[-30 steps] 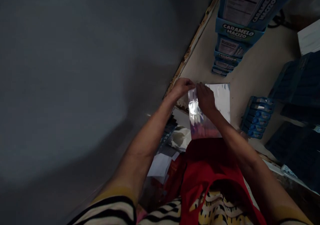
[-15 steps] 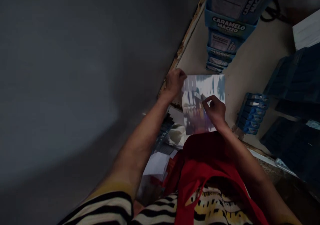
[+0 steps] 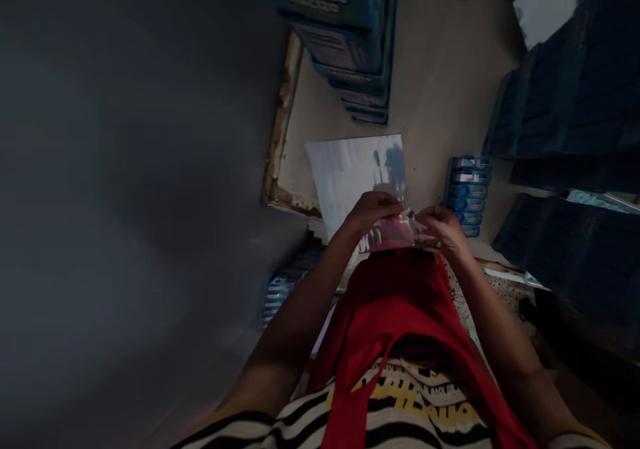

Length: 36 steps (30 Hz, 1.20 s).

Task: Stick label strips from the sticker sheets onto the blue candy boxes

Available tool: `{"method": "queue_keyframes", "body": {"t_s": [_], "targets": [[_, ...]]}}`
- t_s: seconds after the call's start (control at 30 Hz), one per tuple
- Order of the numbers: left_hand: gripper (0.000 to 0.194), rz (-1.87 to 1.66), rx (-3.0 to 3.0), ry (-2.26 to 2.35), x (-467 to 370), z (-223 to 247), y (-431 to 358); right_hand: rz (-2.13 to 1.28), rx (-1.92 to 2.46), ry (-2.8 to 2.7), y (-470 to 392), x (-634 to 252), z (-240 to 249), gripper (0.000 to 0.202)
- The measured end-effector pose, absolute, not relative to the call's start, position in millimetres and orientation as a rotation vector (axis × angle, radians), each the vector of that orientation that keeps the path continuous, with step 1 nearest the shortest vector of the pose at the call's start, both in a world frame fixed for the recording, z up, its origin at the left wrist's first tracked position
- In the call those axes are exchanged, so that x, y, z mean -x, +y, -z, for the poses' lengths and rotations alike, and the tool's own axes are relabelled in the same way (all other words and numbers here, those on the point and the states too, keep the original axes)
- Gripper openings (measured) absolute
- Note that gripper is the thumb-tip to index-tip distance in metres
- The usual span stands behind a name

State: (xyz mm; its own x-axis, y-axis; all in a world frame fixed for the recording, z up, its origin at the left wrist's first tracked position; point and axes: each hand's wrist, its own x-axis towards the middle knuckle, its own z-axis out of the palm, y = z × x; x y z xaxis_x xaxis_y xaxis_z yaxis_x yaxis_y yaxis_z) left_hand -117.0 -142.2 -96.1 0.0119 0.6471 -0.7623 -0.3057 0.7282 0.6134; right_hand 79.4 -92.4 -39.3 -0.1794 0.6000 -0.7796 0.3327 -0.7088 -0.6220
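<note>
A shiny, reflective sheet (image 3: 350, 169) lies at the table's near edge, in front of the red apron (image 3: 400, 296). My left hand (image 3: 375, 210) is over the sheet's lower part, its fingers closed near a small clear piece. Just to its right, my right hand (image 3: 441, 226) has its fingers pinched together by the sheet's right edge. Between the two sets of fingertips is a small, clear, glinting piece (image 3: 409, 214); its outline is hard to make out, and dim light hides exactly what each hand grips.
A tall stack of blue "Caramelo Macizo" boxes (image 3: 345, 42) stands on the table (image 3: 435, 82) beyond the sheet. Small blue packs (image 3: 469, 196) are lined up to the right. Large dark blue stacks (image 3: 585, 116) fill the far right. A grey wall (image 3: 125, 169) is at left.
My left hand has come down from the sheet's upper left corner to its lower part, close to my right hand. The view has shifted, and the sheet lies at a different tilt.
</note>
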Motion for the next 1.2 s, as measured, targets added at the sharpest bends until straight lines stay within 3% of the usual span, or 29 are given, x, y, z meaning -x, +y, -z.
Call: {"method": "queue_keyframes", "body": {"t_s": [0.1,0.37,0.53,0.83,1.07,1.2], "targets": [[0.033,-0.736,-0.331,1.348,93,93,-141,-1.852,1.986,-1.099,-97,-109,40,0.032],[0.036,-0.875,-0.358,1.425,11,92,-106,-1.191,2.182,-1.598,-61,-170,34,0.032],[0.02,-0.952,-0.357,1.52,-6,97,-78,-0.874,2.275,-1.97,-26,-164,32,0.027],[0.009,-0.956,-0.334,1.549,-8,97,-63,-0.863,2.175,-2.03,-12,-166,50,0.018],[0.011,-0.991,-0.272,1.523,-9,103,-63,-0.898,2.178,-1.934,-12,-171,63,0.021],[0.024,-0.964,-0.066,1.406,-12,115,-63,-0.725,2.358,-1.674,-4,-185,77,0.045]]}}
